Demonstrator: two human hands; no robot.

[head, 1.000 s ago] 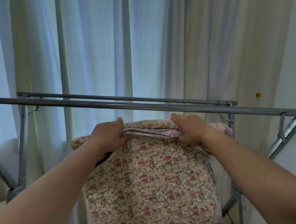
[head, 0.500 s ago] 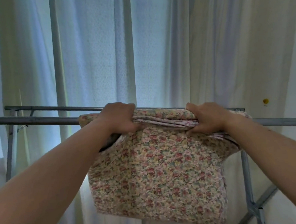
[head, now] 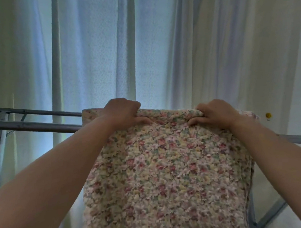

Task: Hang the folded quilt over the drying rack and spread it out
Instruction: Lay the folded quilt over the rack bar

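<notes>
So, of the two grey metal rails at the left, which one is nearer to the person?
The lower, thicker grey metal rail. It runs below the thinner rail and passes behind the floral quilt under the left hand.

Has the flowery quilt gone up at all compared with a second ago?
Yes. The quilt has risen: its top fold, once below the rack's near rail, now sits level with or above it.

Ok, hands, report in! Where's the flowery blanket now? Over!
Left hand and right hand: both gripping the quilt's top fold. Quilt raised level with the rack's bars, still folded. Nothing in the way.
</notes>
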